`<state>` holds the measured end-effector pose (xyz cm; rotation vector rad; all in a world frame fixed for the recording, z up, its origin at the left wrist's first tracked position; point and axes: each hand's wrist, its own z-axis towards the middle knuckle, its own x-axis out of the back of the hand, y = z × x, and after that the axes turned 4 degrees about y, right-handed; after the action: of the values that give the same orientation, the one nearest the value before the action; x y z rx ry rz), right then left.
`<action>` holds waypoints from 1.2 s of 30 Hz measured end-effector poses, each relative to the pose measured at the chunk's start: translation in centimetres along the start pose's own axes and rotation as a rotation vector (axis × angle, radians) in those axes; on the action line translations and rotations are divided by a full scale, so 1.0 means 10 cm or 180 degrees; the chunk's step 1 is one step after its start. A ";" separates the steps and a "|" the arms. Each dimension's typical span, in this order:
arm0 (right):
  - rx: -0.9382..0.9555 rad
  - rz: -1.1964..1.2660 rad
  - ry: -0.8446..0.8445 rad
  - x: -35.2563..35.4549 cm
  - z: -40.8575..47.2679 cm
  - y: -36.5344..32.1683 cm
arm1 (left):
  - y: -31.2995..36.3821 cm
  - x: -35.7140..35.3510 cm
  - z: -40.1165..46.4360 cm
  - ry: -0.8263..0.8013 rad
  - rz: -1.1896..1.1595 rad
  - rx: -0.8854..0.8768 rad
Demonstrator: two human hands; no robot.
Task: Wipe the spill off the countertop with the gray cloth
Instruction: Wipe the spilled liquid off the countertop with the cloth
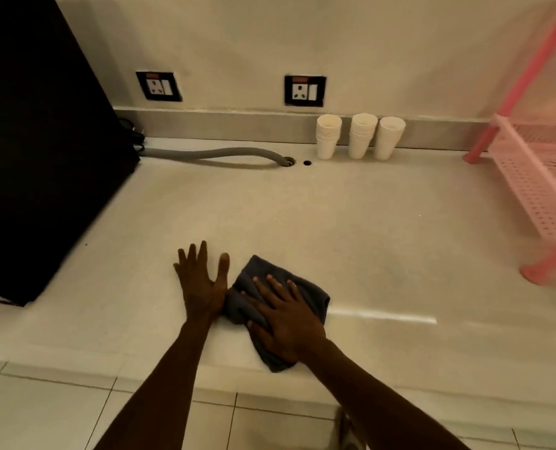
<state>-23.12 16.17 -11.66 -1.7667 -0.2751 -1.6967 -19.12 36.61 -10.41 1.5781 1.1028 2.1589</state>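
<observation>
The right hand (pixel 286 323) presses flat, fingers spread, on the cloth (pixel 270 306) near the counter (pixel 335 222) edge; the left hand (pixel 202 280) rests open beside it. No spill shows clearly, so wiping seems nearly done.

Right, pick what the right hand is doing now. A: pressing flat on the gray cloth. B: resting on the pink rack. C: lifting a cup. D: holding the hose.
A: the right hand lies spread, palm down, on the cloth at the counter's front edge.

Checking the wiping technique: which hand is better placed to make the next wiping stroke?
The right hand: it lies flat on the gray cloth, pressing it to the countertop. The left hand rests on bare counter beside the cloth.
</observation>
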 end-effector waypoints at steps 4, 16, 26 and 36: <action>-0.0334 -0.0087 0.0114 0.09 -0.52 0.24 | -0.04 -0.09 -0.35 -0.0318 0.0870 -0.1661; -0.2296 -0.0466 0.0437 0.74 -1.58 1.58 | 0.55 -0.56 -0.63 -0.0848 0.0775 -0.1491; -0.2804 -0.0444 0.0476 1.06 -1.21 2.50 | 0.60 -0.61 -0.51 -0.0731 0.0166 -0.0520; -0.2319 -0.0357 0.0367 1.21 0.18 3.08 | 0.66 -0.63 -0.51 -0.0800 0.0401 -0.0528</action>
<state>-2.39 -9.60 -9.70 -2.1630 0.3516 -2.1414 -19.75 26.21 -10.92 1.8211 0.7471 1.9967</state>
